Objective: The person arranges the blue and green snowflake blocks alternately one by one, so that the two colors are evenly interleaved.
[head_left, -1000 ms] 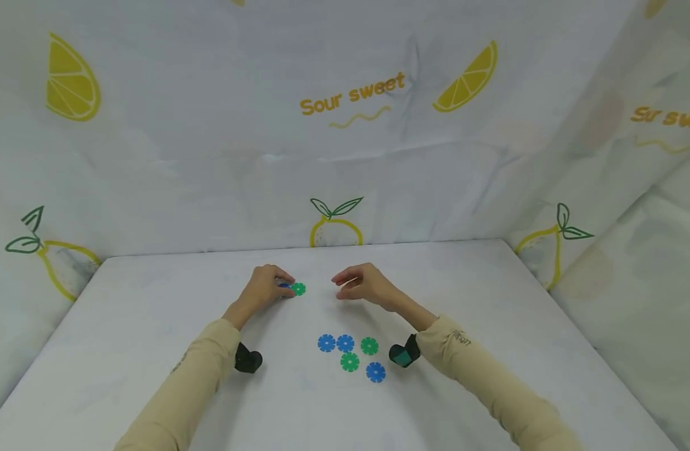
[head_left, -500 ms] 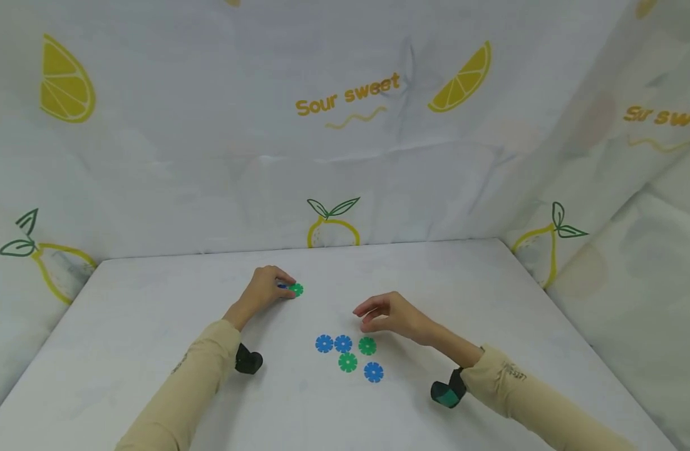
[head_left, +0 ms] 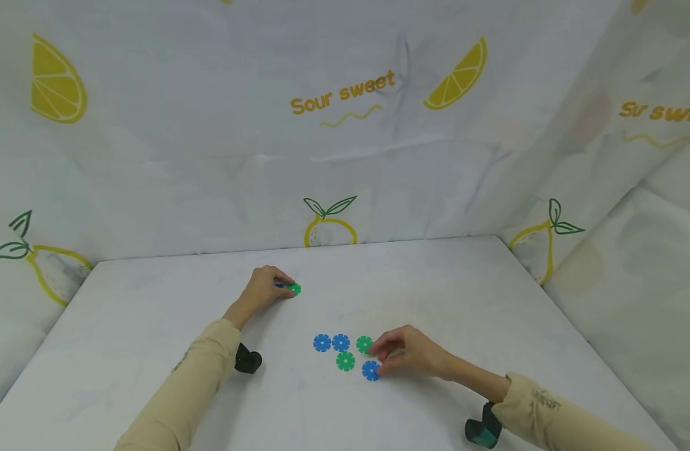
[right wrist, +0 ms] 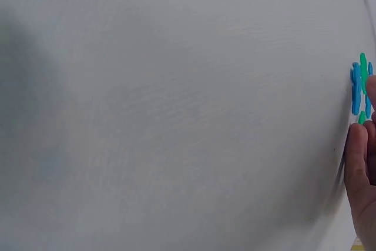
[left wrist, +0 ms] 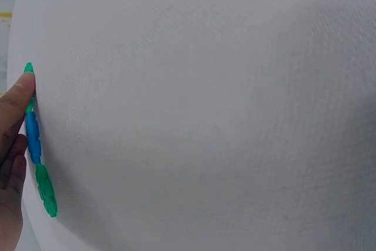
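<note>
In the head view my left hand (head_left: 260,289) pinches a green notched plastic disc (head_left: 297,289) between thumb and fingers. Seen from the left wrist, that disc belongs to a row, with a blue disc (left wrist: 33,138) and another green disc (left wrist: 46,190) joined below. My right hand (head_left: 415,354) is low over the loose discs, thumb and fingers parted. Its thumb tip is at the edge of a blue disc (head_left: 370,371) and its fingertips are by a green disc (head_left: 364,344); whether they touch is unclear.
Two blue discs, a left one (head_left: 322,342) and a right one (head_left: 340,342), lie side by side, with a green disc (head_left: 345,361) just in front. The white tabletop (head_left: 181,300) meets a lemon-print cloth (head_left: 243,200) at the back.
My right hand has moved right and toward me, from the far middle of the table down to the loose discs. The left hand stays in place, still holding its discs.
</note>
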### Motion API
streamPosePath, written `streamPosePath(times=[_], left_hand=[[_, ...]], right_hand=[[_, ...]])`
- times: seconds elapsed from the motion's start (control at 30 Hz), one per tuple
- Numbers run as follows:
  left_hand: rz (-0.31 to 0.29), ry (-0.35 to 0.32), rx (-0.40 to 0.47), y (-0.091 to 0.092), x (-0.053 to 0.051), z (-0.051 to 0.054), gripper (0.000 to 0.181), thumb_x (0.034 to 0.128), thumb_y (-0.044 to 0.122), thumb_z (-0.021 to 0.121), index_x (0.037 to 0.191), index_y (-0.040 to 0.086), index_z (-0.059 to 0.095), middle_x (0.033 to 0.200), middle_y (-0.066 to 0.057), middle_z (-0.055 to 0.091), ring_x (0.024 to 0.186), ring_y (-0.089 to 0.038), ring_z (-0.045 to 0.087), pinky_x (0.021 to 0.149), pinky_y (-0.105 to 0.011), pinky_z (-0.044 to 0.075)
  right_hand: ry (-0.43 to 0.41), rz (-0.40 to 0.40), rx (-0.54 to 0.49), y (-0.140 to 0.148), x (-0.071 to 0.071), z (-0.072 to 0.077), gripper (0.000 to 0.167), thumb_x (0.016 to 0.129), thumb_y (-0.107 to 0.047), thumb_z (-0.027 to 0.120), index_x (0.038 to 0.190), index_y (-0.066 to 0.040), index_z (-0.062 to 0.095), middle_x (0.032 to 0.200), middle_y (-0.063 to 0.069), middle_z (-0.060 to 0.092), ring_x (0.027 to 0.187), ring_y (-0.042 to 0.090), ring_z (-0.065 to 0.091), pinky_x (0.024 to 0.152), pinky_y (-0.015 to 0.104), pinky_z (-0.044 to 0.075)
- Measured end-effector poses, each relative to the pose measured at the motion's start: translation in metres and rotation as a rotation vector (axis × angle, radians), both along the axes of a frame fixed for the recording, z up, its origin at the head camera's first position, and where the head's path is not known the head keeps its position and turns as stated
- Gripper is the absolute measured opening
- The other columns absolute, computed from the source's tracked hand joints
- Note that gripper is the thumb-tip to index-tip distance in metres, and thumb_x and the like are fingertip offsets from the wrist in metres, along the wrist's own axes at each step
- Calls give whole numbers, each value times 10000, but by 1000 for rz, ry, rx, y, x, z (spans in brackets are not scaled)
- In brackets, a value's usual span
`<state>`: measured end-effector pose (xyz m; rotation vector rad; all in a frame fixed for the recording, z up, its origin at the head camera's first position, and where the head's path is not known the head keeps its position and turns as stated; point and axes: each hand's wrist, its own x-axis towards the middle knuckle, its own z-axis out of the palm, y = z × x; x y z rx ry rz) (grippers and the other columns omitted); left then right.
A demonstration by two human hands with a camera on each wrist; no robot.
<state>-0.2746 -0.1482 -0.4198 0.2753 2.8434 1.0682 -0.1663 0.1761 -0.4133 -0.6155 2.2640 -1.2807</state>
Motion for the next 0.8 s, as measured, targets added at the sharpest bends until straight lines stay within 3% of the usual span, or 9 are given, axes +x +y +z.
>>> streamPosePath(times=[0.37,0.8], left_hand=[[-6,1,15,-1,-2,-1,250,762,97,801,988,13,738,1081,-165,674,1093,-337,573,967,-443,444],[2,15,24,0,-1,-1,234,768,86,795,981,8,738,1059,-155,661,1082,-329,558,961,-448,440]], right_hand=[[109,84,-14,0,1,-2,284,745,-17,794,1012,6,700,979,73,700,793,164,592,723,266,556],[152,202,-36,0,-4,-8,317,756,-67,798,1054,-18,701,1027,59,713,833,107,615,726,276,558]])
